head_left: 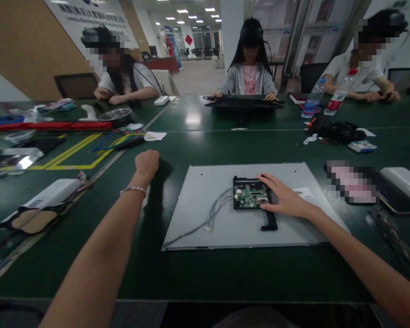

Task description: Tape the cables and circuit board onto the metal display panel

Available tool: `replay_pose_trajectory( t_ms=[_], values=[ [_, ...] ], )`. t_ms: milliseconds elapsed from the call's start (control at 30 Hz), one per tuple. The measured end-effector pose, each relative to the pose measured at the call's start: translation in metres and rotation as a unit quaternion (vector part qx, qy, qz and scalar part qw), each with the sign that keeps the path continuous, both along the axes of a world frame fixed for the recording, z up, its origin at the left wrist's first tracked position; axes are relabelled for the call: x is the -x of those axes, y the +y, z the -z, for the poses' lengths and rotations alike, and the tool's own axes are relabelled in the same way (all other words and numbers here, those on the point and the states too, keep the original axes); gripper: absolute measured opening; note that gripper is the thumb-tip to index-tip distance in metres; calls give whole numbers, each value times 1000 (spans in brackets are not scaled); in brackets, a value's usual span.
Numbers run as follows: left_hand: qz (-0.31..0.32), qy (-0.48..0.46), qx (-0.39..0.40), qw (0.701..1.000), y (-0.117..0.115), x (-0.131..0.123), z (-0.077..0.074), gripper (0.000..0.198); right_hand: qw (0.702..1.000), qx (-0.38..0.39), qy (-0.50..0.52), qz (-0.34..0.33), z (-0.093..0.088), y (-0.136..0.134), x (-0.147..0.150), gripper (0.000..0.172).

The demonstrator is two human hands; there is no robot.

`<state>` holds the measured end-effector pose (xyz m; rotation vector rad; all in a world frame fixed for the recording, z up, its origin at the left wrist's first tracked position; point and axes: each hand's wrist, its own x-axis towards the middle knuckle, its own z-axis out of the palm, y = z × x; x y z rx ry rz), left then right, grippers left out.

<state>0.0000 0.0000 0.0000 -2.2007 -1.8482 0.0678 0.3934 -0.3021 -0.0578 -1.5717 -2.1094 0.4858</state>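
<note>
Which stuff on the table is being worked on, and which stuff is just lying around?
Being worked on: grey panel, green circuit board under the right hand, grey cable. The left hand is a fist on the table.

Lying around: water bottles, metal bowl, coloured wires, white box.

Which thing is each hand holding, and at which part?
The right hand rests on the circuit board, at its right edge. The left hand is a closed fist on the table; any content is hidden.
</note>
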Motion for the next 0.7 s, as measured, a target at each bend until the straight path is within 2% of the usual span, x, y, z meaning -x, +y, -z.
replay_pose_trajectory(
  t_ms=[133,267,367,467,567,700],
  values=[
    [40,1,-19,999,-24,-19,-5,31,1000,0,-4,4,0,0,1,85],
    [103,-14,-53,993,-71,-51,-9,38,1000,-3,-3,6,0,0,2,86],
    [193,-19,-9,981,-112,-73,-3,38,1000,2,-1,6,0,0,2,85],
    [251,-19,25,968,-143,-89,7,38,1000,4,0,7,-1,0,2,85],
    [281,-24,36,959,-160,-98,14,38,1000,1,4,3,-2,0,2,86],
    [283,-52,32,957,-165,-100,15,40,1000,-2,2,3,-1,1,2,88]
  ],
)
